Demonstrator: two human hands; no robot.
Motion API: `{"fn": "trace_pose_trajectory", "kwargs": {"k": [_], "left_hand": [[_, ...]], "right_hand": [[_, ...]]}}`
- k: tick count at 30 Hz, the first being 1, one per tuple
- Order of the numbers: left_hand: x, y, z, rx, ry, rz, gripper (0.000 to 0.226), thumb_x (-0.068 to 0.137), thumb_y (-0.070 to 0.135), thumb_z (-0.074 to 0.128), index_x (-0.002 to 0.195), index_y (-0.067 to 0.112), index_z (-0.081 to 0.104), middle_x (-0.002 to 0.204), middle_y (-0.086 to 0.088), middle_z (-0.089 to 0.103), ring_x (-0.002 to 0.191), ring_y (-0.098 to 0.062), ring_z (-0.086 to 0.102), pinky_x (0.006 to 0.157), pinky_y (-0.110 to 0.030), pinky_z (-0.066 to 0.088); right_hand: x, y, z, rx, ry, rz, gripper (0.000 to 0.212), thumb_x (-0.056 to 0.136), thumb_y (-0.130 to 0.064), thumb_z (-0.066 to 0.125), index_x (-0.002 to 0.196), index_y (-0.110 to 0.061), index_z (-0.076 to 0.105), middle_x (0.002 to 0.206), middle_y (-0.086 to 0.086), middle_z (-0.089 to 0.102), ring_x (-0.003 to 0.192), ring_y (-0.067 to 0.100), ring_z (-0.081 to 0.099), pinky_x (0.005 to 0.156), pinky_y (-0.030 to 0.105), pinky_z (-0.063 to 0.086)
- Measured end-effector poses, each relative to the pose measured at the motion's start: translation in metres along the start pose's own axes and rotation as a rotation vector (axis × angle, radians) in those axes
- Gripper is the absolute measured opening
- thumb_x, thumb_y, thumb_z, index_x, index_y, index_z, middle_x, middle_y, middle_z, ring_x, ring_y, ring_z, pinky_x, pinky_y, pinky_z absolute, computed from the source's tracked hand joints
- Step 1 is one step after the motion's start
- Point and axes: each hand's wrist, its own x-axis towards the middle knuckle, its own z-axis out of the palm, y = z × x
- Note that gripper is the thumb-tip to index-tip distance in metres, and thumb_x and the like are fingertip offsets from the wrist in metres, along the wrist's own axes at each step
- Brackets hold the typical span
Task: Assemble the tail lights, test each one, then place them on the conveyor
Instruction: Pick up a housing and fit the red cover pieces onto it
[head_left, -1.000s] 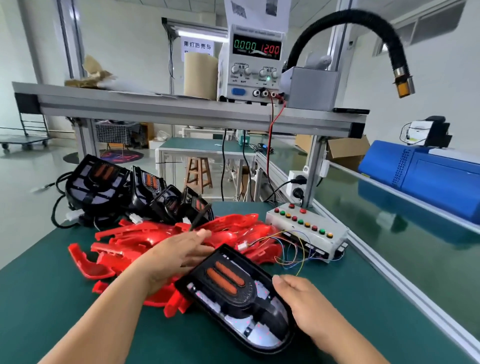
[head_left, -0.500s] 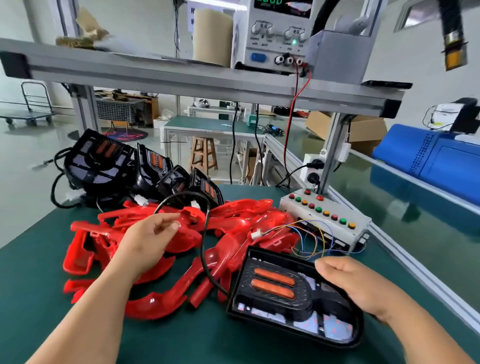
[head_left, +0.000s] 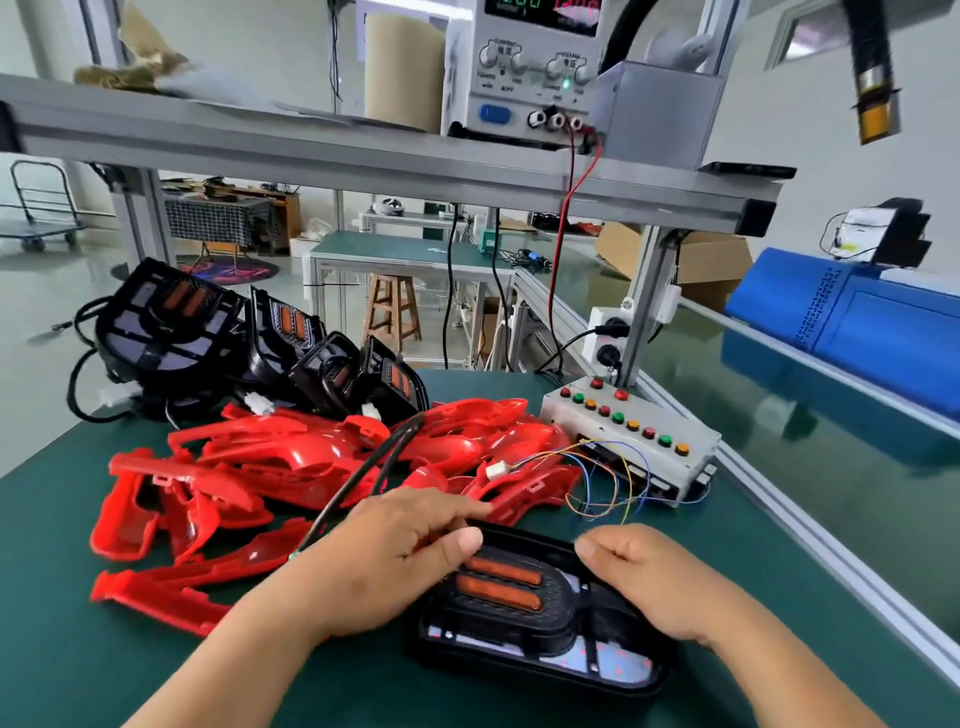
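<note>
- Change noted: the left hand (head_left: 395, 561) has left its raised position over the red lens covers (head_left: 311, 462) and is now down on the tail light housing (head_left: 519, 613).
- The black cable (head_left: 363, 473), half a second ago lifted in a loop by that hand, now runs from the red pile down under the left wrist.
- The housing has shifted left on the counter (head_left: 78, 675). It lies face up at the near centre, amber strips showing, just beside the red pile.
- Left grip: fingers stretched over the housing's far-left rim, thumb on its top face. Clamped or merely resting, I cannot tell.
- Right hand (head_left: 649, 577): grip curled on the housing's far-right rim, as before.
- Conveyor (head_left: 857, 493): runs along the right, well apart from the housing.
- Spare black housings (head_left: 171, 332) stand in a row at far left, unmoved.
- Button box (head_left: 628, 441) sits right of the red pile, coloured wires trailing to a white connector (head_left: 496, 469).
- Writing: the power supply (head_left: 524, 78) on the shelf shows green and red digits, cut off and blurred. Knob labels are not legible.
</note>
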Motion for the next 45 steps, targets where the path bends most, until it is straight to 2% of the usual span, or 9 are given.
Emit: {"fn": "trace_pose_trajectory", "kwargs": {"k": [5, 9, 15, 18, 23, 28, 35, 42, 45], "left_hand": [[-0.007, -0.016, -0.013, 0.124, -0.011, -0.115, 0.022, 0.095, 0.049, 0.048, 0.112, 0.063, 0.046, 0.113, 0.041, 0.034, 0.11, 0.023, 0.028, 0.104, -0.023, 0.012], [-0.007, -0.013, -0.009, 0.198, 0.002, -0.221, 0.035, 0.093, 0.059, 0.041, 0.128, 0.053, 0.046, 0.113, 0.034, 0.032, 0.112, -0.002, 0.038, 0.104, -0.024, 0.019], [-0.005, -0.008, 0.007, 0.183, 0.097, -0.184, 0.043, 0.092, 0.063, 0.036, 0.13, 0.046, 0.043, 0.112, 0.03, 0.028, 0.116, 0.002, 0.035, 0.107, -0.026, 0.025], [-0.004, -0.009, 0.002, 0.086, 0.173, -0.156, 0.039, 0.087, 0.065, 0.042, 0.121, 0.047, 0.051, 0.11, 0.034, 0.033, 0.111, 0.009, 0.04, 0.1, -0.015, 0.029], [0.0, -0.007, -0.01, -0.319, 0.516, -0.214, 0.014, 0.092, 0.036, 0.053, 0.093, 0.044, 0.064, 0.087, 0.025, 0.058, 0.08, 0.005, 0.054, 0.072, -0.005, 0.039], [-0.004, 0.008, -0.015, -0.82, 0.269, -0.17, 0.02, 0.096, 0.034, 0.049, 0.096, 0.036, 0.069, 0.081, 0.009, 0.063, 0.066, -0.006, 0.053, 0.07, -0.019, 0.047], [-0.005, 0.016, -0.018, -1.192, 0.213, -0.038, 0.024, 0.089, 0.021, 0.056, 0.108, 0.02, 0.071, 0.101, -0.008, 0.07, 0.081, -0.018, 0.064, 0.068, -0.024, 0.052], [0.024, 0.038, -0.012, -0.092, 0.511, 0.01, 0.049, 0.095, 0.015, 0.057, 0.136, 0.039, 0.045, 0.136, 0.027, 0.039, 0.125, 0.018, 0.029, 0.104, -0.002, 0.02], [0.036, 0.036, -0.028, -0.027, 0.664, -0.101, 0.047, 0.095, 0.045, 0.041, 0.137, 0.026, 0.051, 0.136, 0.012, 0.047, 0.13, -0.005, 0.036, 0.107, -0.02, 0.025]], "right_hand": [[0.022, -0.032, 0.01, -0.187, 0.218, -0.087, 0.047, 0.097, -0.041, 0.053, 0.057, -0.018, 0.043, 0.053, -0.006, 0.044, 0.054, 0.009, 0.04, 0.058, 0.028, 0.034], [0.032, -0.048, 0.006, -0.439, 0.247, 0.012, 0.048, 0.091, -0.057, 0.052, 0.067, -0.017, 0.059, 0.062, -0.003, 0.054, 0.063, 0.013, 0.052, 0.06, 0.035, 0.041], [0.065, -0.079, -0.021, -0.409, 0.469, -0.086, 0.047, 0.091, -0.043, 0.059, 0.051, -0.019, 0.053, 0.049, -0.002, 0.05, 0.048, 0.01, 0.047, 0.049, 0.028, 0.032], [0.112, -0.095, -0.026, -0.399, 0.437, -0.075, 0.023, 0.093, -0.03, 0.061, 0.086, -0.012, 0.075, 0.088, 0.001, 0.072, 0.082, 0.018, 0.065, 0.076, 0.03, 0.05], [0.18, -0.093, -0.007, -0.566, 0.259, 0.089, 0.044, 0.093, -0.021, 0.06, 0.137, -0.023, 0.055, 0.142, 0.006, 0.048, 0.124, 0.026, 0.051, 0.1, 0.037, 0.043], [0.198, -0.084, 0.007, -0.83, 0.238, 0.08, 0.03, 0.091, -0.017, 0.052, 0.116, -0.023, 0.067, 0.119, 0.006, 0.063, 0.113, 0.028, 0.052, 0.089, 0.039, 0.043], [0.147, -0.09, -0.018, -0.448, 0.481, -0.102, 0.014, 0.096, -0.021, 0.05, 0.096, -0.022, 0.064, 0.083, 0.0, 0.064, 0.074, 0.023, 0.056, 0.062, 0.03, 0.038], [0.052, -0.109, -0.032, 0.034, 0.546, -0.261, 0.017, 0.087, -0.025, 0.058, 0.085, -0.04, 0.066, 0.071, -0.015, 0.066, 0.064, 0.002, 0.061, 0.054, 0.017, 0.045], [0.025, -0.113, -0.042, 0.266, 0.448, -0.341, 0.031, 0.09, -0.019, 0.063, 0.085, -0.049, 0.07, 0.074, -0.01, 0.071, 0.059, 0.01, 0.065, 0.061, 0.024, 0.055]]}}
